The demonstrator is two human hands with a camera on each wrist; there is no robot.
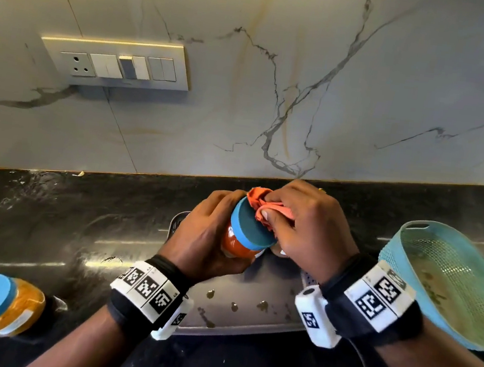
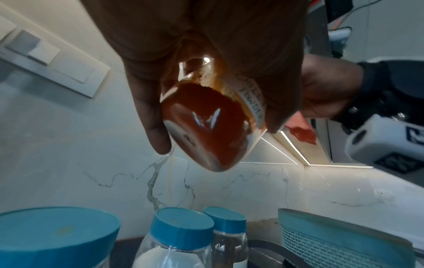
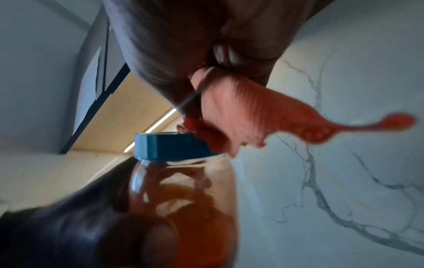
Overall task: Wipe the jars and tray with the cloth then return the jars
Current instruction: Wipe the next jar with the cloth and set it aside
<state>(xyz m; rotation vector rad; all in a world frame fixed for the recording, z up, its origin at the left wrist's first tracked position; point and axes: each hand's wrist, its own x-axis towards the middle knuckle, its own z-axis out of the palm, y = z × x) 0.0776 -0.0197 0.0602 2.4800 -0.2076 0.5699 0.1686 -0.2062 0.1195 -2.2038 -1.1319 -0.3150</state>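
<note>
One jar (image 1: 240,238) is mid-wipe above the tray (image 1: 252,309) — left hand (image 1: 207,234) wrapped round it, right hand (image 1: 306,221) pinching the cloth (image 1: 260,200) at its lid; tray unwiped, jars not yet returned.

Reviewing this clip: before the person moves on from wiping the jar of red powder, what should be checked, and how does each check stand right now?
1. Left hand grips the red-powder jar firmly: ok, fingers wrapped round its body.
2. Jar's blue lid is seated: ok, it looks on; how tight, cannot tell.
3. Right hand holds the orange cloth against the lid: ok, the cloth is bunched at the rim.
4. Jar wiped all round: cannot tell, its body is mostly covered by fingers.
5. Tray ready to take jars back: not ok, dark spots show on it.
6. Yellow-powder jar returned: not ok, it stands on the counter, left of the tray.
</note>
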